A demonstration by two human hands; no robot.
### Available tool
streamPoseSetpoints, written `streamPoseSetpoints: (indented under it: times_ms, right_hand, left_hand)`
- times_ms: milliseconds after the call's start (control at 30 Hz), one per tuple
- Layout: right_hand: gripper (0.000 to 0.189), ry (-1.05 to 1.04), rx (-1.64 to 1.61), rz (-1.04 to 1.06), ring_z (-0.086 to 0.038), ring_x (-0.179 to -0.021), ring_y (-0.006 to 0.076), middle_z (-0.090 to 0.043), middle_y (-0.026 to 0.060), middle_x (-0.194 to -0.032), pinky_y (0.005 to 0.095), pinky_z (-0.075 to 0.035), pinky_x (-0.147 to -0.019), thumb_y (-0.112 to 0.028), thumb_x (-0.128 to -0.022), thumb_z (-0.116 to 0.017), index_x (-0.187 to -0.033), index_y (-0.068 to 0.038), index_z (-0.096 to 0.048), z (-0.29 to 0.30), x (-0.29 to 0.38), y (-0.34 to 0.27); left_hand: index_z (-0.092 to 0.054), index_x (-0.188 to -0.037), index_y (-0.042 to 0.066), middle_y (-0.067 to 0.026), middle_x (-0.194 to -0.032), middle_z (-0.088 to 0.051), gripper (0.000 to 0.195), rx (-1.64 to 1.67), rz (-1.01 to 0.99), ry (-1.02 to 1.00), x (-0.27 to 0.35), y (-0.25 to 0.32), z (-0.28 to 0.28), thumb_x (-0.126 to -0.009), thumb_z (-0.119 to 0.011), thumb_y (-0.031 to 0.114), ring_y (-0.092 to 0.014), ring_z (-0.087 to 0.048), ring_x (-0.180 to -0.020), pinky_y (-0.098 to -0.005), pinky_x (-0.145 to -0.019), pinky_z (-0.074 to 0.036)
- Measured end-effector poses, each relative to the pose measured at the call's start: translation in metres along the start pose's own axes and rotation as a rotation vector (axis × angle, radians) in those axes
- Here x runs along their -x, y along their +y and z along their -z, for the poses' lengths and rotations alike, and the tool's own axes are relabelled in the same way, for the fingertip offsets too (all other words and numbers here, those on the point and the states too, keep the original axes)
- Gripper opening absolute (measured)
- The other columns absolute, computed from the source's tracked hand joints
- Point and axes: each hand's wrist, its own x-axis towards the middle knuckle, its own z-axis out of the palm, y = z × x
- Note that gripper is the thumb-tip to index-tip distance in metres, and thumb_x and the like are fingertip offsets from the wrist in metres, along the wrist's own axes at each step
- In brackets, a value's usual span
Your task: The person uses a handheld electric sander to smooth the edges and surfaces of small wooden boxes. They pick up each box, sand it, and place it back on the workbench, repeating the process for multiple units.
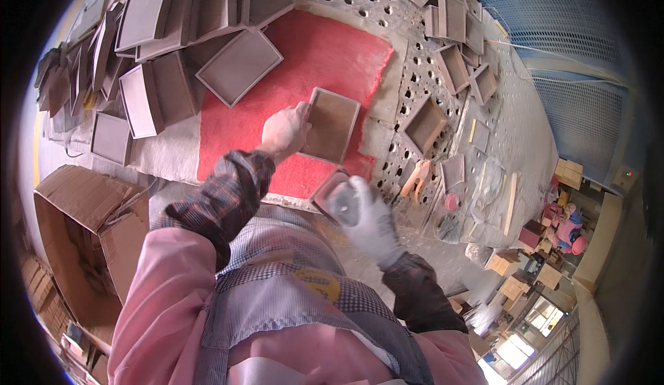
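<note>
My bare left hand [286, 130] grips the left edge of a shallow rectangular wooden tray [334, 126] with a raised rim. The tray lies on a red fabric mat [316, 53]. In a white glove, my right hand [369, 224] is closed around a blurred hand tool, apparently a palm sander [343, 206], with a square pad and a rounded grey top. The tool is tilted off the mat's near edge, just below the tray and apart from it. Another wooden tray [239, 67] rests on the mat's upper left part.
Stacked wooden trays [148, 14] crowd the left of the perforated worktable [358, 1]. More open wooden boxes [425, 126] lie at right, near an orange-handled tool [416, 177]. An open cardboard carton [85, 250] stands at lower left. Blue perforated panels [576, 110] and a person [568, 229] are farther right.
</note>
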Motion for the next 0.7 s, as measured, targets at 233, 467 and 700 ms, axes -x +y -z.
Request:
streamPoseSetpoints:
  times_ms: [233,467,700]
  right_hand:
    - [0.088,0.367,-0.259,0.046,-0.069,-0.116,0.0231,-0.069,0.0129,-0.126,0.0386,-0.056,-0.102,-0.011,-0.073,-0.094,-0.146,-0.002,-0.046,0.034,-0.011,0.0]
    - [0.094,0.541,-0.118,0.174,-0.065,-0.122,0.0371,-0.064,0.0224,-0.131,0.0455,-0.053,-0.106,-0.022,-0.07,-0.099,-0.145,0.001,-0.047,-0.015,-0.103,-0.035]
    - [0.101,0.554,-0.108,0.184,-0.066,-0.121,0.0378,-0.062,0.0236,-0.134,0.0459,-0.055,-0.105,-0.02,-0.068,-0.099,-0.148,0.001,-0.042,-0.052,-0.119,-0.049]
  left_hand:
    - [-0.057,-0.148,0.01,-0.0207,-0.138,-0.065,0.074,0.014,-0.144,-0.115,-0.026,-0.025,0.057,-0.085,-0.082,0.039,-0.038,-0.065,-0.124,-0.0495,-0.102,-0.054]
    - [-0.02,-0.168,-0.003,-0.0222,-0.173,-0.026,0.147,-0.154,-0.033,-0.096,0.094,-0.029,0.025,-0.057,-0.098,0.055,-0.038,-0.02,-0.164,-0.0605,-0.134,-0.013]
    - [-0.026,-0.167,0.0,-0.0159,-0.173,-0.032,0.141,-0.119,0.013,0.057,0.091,-0.03,0.004,-0.059,-0.096,0.056,-0.033,-0.025,-0.163,-0.0567,-0.134,-0.014]
